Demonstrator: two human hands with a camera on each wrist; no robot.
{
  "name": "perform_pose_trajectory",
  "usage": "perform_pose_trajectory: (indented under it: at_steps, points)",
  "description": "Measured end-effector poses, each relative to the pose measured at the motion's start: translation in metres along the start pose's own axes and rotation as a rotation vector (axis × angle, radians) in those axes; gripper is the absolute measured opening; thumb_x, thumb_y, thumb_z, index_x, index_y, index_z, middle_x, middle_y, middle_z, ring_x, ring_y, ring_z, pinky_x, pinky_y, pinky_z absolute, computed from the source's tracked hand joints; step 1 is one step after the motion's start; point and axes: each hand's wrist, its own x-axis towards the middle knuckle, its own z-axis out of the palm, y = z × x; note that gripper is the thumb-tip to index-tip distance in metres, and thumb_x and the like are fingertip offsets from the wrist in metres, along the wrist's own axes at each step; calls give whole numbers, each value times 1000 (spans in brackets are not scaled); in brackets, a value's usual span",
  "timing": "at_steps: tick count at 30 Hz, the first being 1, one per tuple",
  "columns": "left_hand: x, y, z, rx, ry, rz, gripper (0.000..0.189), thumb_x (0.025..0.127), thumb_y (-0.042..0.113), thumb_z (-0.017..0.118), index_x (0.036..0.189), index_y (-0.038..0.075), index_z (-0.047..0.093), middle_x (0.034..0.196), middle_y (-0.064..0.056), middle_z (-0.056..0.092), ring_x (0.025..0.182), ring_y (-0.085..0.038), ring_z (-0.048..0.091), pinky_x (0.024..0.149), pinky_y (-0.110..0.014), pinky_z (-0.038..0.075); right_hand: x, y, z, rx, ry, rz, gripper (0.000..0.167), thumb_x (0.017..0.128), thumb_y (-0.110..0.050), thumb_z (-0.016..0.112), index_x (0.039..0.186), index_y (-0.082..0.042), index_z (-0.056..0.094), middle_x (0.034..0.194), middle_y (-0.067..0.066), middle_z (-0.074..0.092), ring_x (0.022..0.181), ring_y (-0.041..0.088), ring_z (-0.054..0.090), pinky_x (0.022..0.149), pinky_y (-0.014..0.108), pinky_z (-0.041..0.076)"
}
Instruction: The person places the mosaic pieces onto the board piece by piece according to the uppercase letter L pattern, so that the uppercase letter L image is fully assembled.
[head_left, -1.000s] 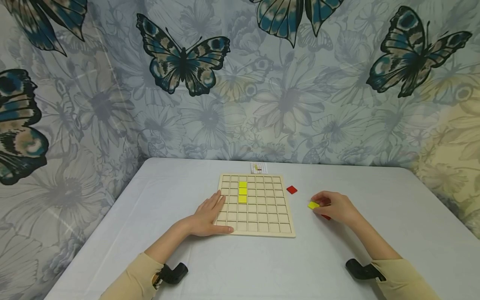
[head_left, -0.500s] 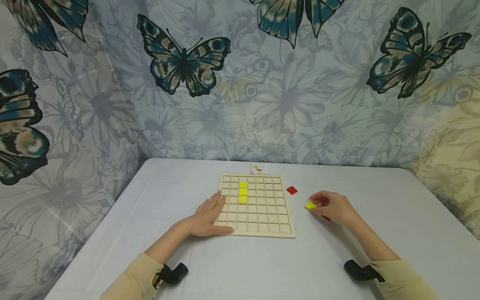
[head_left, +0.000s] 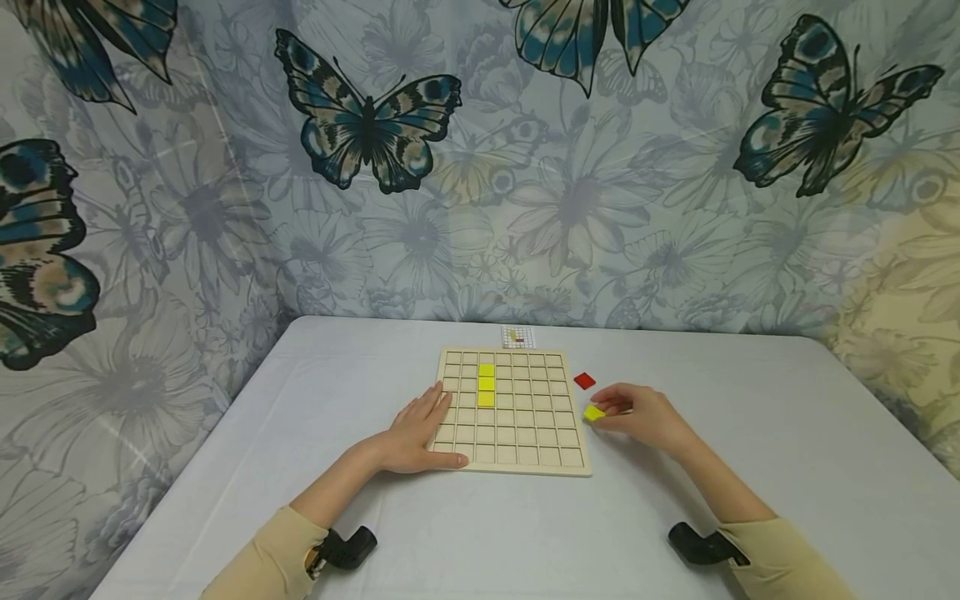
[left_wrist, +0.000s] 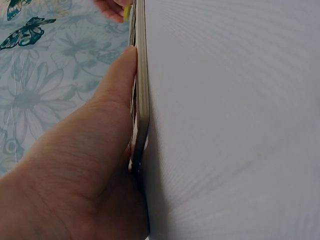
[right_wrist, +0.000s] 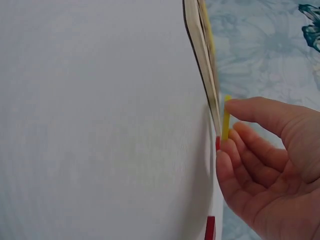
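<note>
We pinch a yellow tile point(head_left: 593, 413) between the thumb and fingers of our right hand point(head_left: 647, 415), just beside the gridded board's point(head_left: 528, 434) right edge, while our left hand point(head_left: 412, 429) rests on its left side, fingers extended, above the white worktop point(head_left: 525, 533). Our best course, we judge: hold the tile level, square to the grid, the board pressed steady.

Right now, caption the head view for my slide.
Left hand on the gridded board, right hand pinching a yellow tile beside the board's right edge.
</note>
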Motion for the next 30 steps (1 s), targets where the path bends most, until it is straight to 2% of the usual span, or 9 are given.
perform_pose_trajectory:
  at_steps: [4, 16, 25, 30]
  points:
    - [-1, 0, 0, 0, 1, 1, 105, 88, 58, 63, 155, -3, 10, 161, -20, -4, 148, -31, -4, 117, -49, 2, 1, -7, 5, 31, -17, -30, 37, 79, -20, 82, 110, -4, 69, 93, 1, 68, 87, 17, 61, 75, 29, 51]
    - [0, 0, 0, -6, 0, 12, 105, 88, 57, 64, 155, -3, 9, 161, -20, -4, 148, -31, -5, 117, -50, 2, 4, -28, 20, 102, -67, -48, 37, 77, -20, 83, 108, -4, 70, 90, 2, 66, 86, 17, 59, 74, 26, 50]
    - [0, 0, 0, -6, 1, 10, 105, 87, 57, 64, 155, -3, 9, 161, -20, -4, 148, -32, -5, 117, -50, 2, 11, -38, 34, 107, -87, -121, 31, 77, -16, 83, 104, -6, 70, 89, 1, 65, 84, 17, 59, 75, 24, 50]
    - [0, 0, 0, -7, 0, 6, 106, 87, 58, 64, 155, -3, 9, 161, -21, -4, 148, -32, -4, 117, -50, 2, 13, -45, 42, 126, -100, -117, 30, 78, -14, 82, 104, -7, 70, 88, 1, 64, 82, 17, 58, 73, 24, 49]
